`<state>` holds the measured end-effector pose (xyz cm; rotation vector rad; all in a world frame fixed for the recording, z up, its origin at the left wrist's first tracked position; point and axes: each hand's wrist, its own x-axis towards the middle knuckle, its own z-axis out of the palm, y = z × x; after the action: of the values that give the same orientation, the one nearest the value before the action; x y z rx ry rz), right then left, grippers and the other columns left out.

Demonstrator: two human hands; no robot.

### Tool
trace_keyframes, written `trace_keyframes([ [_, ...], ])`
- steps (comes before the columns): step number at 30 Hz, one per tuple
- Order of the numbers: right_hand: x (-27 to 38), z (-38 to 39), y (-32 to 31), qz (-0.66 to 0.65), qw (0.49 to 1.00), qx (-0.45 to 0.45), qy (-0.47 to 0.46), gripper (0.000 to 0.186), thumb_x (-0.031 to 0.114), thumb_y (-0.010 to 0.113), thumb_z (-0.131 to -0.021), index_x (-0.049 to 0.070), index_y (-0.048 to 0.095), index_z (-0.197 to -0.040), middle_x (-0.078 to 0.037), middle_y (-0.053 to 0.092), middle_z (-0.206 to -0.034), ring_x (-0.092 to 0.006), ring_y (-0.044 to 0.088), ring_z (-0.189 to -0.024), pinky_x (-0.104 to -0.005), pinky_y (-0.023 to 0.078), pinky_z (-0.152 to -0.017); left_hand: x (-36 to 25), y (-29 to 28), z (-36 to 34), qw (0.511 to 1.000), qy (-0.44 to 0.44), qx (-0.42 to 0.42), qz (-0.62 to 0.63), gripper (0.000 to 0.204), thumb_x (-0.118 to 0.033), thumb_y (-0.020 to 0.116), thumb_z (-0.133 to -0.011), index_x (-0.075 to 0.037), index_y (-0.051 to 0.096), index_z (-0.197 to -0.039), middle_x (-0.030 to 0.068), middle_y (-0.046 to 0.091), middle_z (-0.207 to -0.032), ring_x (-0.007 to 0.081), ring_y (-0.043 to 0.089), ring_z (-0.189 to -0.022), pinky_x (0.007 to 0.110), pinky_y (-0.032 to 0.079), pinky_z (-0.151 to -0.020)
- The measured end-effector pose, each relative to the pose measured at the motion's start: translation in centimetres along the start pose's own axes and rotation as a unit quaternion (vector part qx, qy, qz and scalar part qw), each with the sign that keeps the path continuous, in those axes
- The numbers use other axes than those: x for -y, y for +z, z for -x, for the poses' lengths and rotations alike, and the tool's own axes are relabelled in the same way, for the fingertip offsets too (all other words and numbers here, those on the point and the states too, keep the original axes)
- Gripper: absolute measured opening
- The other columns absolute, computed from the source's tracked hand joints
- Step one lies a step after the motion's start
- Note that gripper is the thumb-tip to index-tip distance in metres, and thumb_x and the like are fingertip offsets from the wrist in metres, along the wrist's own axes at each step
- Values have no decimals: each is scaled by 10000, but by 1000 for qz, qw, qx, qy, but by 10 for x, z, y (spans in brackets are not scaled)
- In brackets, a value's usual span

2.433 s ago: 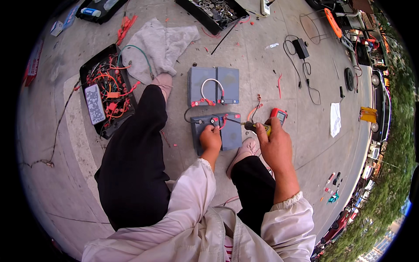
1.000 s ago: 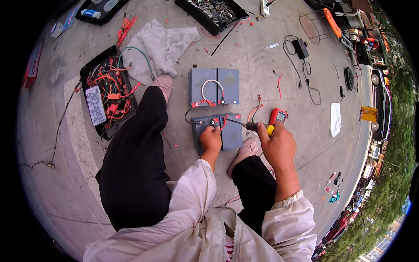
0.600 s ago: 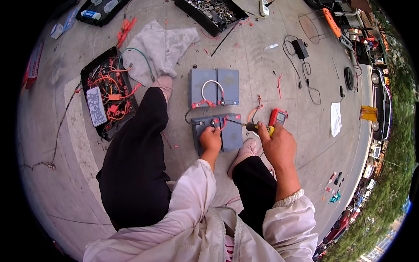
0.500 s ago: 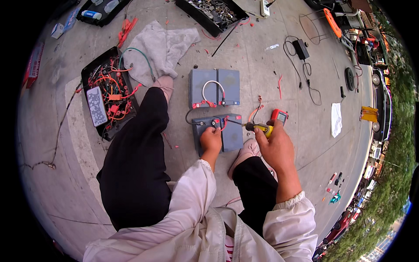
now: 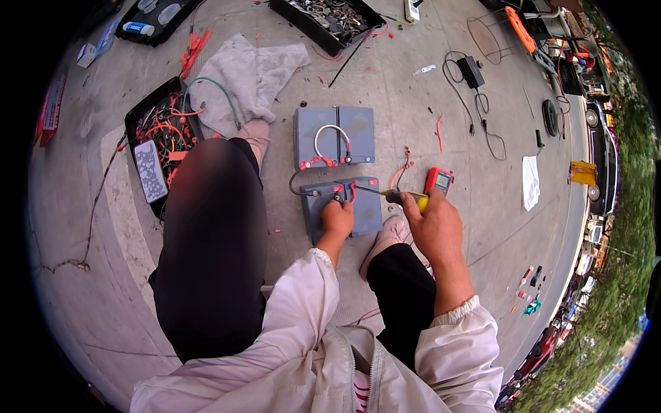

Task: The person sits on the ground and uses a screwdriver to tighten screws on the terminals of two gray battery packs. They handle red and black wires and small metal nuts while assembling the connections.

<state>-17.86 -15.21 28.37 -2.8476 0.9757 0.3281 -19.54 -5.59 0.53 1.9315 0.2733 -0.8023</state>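
Note:
Two pairs of grey batteries lie on the ground before me, an upper pair (image 5: 321, 131) and a lower pair (image 5: 366, 221). My left hand (image 5: 337, 219) is closed over the lower pair, fingertips pinched at a short red cable (image 5: 354, 193) near the terminals. In my right hand (image 5: 436, 224) is a screwdriver (image 5: 392, 197) with a yellow and black handle. Its shaft points left, the tip at the red cable's upper end. A white cable (image 5: 319, 136) with red ends arches over the upper pair. A black cable (image 5: 292, 180) joins the two pairs.
Beside my right hand lies a red multimeter (image 5: 441, 179). At left, partly behind my knee, is a black tray (image 5: 135, 118) of cables, near a grey cloth (image 5: 241, 82). Another black tray (image 5: 315, 36) holds metal parts. A black power adapter (image 5: 471, 71) lies at right.
My left knee has come up and now covers more of the cable tray. The whole view has shifted slightly. Both hands stay at the lower batteries, the screwdriver tip still at the cable end.

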Motion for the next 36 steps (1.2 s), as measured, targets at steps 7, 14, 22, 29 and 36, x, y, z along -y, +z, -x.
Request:
trace_keyframes([
  [7,-5,2,5,-21,1000,-15,1,465,448,646,-869,2,531,-806,-228,638,-686,-416,643,-662,-488,507,-587,-5,7,8,989,-73,24,130,373,-304,576,-891,29,645,-740,180,651,-627,320,677,-616,435,524,-644],
  [14,4,2,8,-65,998,-21,-11,430,399,661,-872,-3,518,-823,-241,631,-679,-433,636,-653,-498,504,-578,11,6,-13,994,-73,40,66,333,-277,561,-921,3,679,-785,104,654,-655,186,610,-580,333,465,-572],
  [22,-3,3,10,-62,998,-29,3,428,390,670,-867,-6,512,-827,-245,630,-676,-434,639,-653,-498,508,-577,-29,-15,7,973,-136,114,146,352,-253,545,-881,20,685,-709,164,657,-629,256,672,-593,374,510,-590],
  [29,0,3,10,-72,997,-34,4,428,382,670,-870,-13,513,-819,-248,627,-675,-438,635,-663,-490,501,-579,-22,5,-4,993,-79,57,73,393,-295,558,-852,33,686,-677,234,659,-673,356,683,-693,420,519,-677],
  [36,17,8,-2,-105,994,19,-4,392,330,670,-873,-18,498,-930,-253,646,-749,-431,647,-719,-481,513,-625,12,7,-16,999,-28,-28,-23,345,-286,584,-859,8,681,-705,151,671,-664,263,652,-610,403,495,-617],
])
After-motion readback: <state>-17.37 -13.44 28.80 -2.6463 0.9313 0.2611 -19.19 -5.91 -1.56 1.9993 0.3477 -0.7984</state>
